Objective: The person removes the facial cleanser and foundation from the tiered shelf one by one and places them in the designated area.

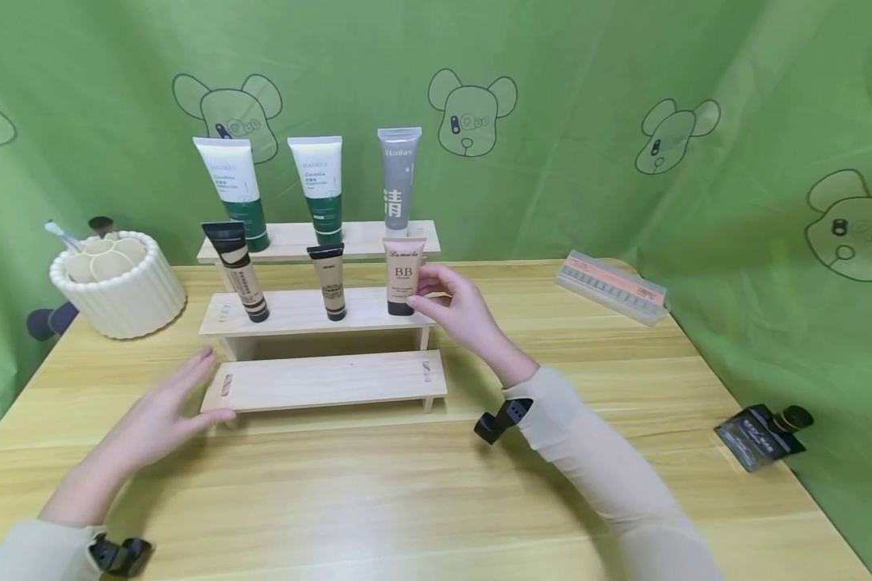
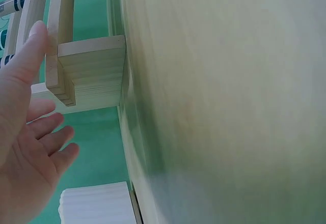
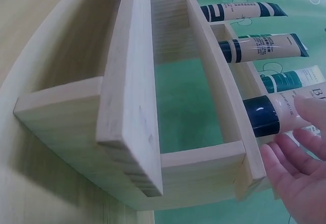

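Observation:
My right hand [image 1: 459, 307] pinches a pink BB cream tube [image 1: 404, 270] at its right side, thumb in front and fingers behind. The tube stands on its black cap at the right end of the middle step of a wooden tiered rack [image 1: 320, 383]. In the right wrist view the thumb lies on the BB cream tube [image 3: 282, 108] just above the cap. My left hand [image 1: 163, 415] is at the left end of the bottom step, fingers extended and thumb at its front corner. Two beige tubes with black caps, a larger one [image 1: 238, 274] and a smaller one [image 1: 330, 282], share the middle step.
On the top step stand two white-and-green tubes [image 1: 236, 190] [image 1: 318, 190] and a grey tube [image 1: 398, 181]. A ribbed white pot [image 1: 127, 286] with brushes and puffs is at the left. A clear plastic case [image 1: 610, 286] lies back right; a dark bottle [image 1: 756, 436] lies near the right edge.

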A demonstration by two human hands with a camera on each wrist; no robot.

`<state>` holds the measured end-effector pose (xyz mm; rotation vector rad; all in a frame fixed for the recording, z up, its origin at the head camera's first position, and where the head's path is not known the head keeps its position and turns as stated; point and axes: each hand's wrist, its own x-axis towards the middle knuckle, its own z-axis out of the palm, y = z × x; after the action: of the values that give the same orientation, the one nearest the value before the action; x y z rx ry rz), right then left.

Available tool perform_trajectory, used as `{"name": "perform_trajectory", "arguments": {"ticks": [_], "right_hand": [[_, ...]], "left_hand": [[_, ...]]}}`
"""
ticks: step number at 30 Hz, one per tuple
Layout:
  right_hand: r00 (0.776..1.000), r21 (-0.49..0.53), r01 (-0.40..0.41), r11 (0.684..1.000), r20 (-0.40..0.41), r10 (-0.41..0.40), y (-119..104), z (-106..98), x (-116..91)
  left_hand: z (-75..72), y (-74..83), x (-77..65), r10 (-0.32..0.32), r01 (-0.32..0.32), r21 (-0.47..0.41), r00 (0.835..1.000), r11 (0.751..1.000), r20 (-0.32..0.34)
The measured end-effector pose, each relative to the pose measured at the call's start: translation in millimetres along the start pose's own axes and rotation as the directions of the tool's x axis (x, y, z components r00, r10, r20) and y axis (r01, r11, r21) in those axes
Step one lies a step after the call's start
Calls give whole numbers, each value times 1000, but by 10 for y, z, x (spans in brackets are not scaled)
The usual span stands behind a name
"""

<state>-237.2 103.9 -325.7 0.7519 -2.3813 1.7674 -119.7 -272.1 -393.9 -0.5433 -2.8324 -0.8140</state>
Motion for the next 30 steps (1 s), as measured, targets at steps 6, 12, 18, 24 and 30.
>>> {"name": "perform_trajectory", "arguments": {"ticks": [6, 12, 18, 24, 30], "right_hand": [[999, -27, -33, 999, -16, 32, 17, 19, 26], [999, -52, -33, 998, -34, 31, 3, 28, 27], [999, -63, -31, 998, -36, 29, -15, 34, 19], [999, -67, -23, 997, -28, 21, -37, 14, -11], [998, -91, -56, 994, -36, 53, -86, -57, -68]], "left_hand": [[4, 9, -11, 23, -23, -8, 1000, 1000, 7], [0, 10, -14, 37, -37, 11, 999, 999, 0], [-13, 32, -17, 35, -35, 23, 999, 999, 5], [-26, 50, -24, 25, -26, 43, 1000, 999, 19], [-17, 56, -29, 33, -33, 67, 999, 997, 11]]}}
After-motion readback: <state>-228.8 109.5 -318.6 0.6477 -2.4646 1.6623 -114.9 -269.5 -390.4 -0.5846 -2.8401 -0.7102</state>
